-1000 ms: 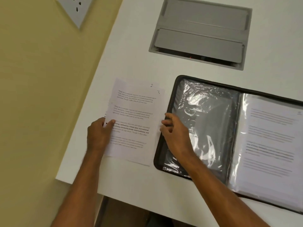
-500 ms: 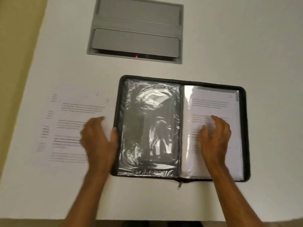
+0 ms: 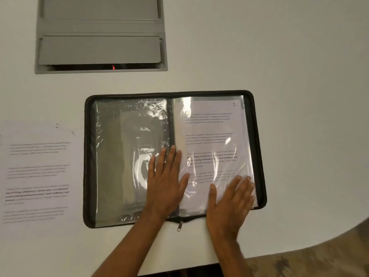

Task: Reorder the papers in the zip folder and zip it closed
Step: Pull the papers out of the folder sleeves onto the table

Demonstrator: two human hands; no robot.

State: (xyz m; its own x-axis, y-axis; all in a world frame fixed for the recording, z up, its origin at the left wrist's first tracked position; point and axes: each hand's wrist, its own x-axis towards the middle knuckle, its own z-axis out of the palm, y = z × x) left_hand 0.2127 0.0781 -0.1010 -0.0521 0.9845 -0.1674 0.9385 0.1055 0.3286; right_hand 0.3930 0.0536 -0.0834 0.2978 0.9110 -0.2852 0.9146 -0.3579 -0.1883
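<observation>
The right hand [image 3: 231,198] lies flat with fingers spread on the sleeve over the page marked 1 [image 3: 211,140]. The left hand [image 3: 165,182] presses flat on the zip folder [image 3: 89,162] spine. Loose papers [image 3: 38,172] wait left; slide gently so plastic won't crumple.

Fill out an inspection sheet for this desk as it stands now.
Surface: white table, rounded near-right edge.
Job's things: folder open flat, unzipped; zip pull at its near edge; left sleeve empty; page 1 in the right sleeve; loose sheets left of the folder, marked 2 and 3.
Clutter: nothing seen.
Grippers: left hand flat across the spine; right hand flat on the right sleeve's near corner.
Cables: nothing seen.
Surroundings: grey hatch set in the table, red light in its slot.
</observation>
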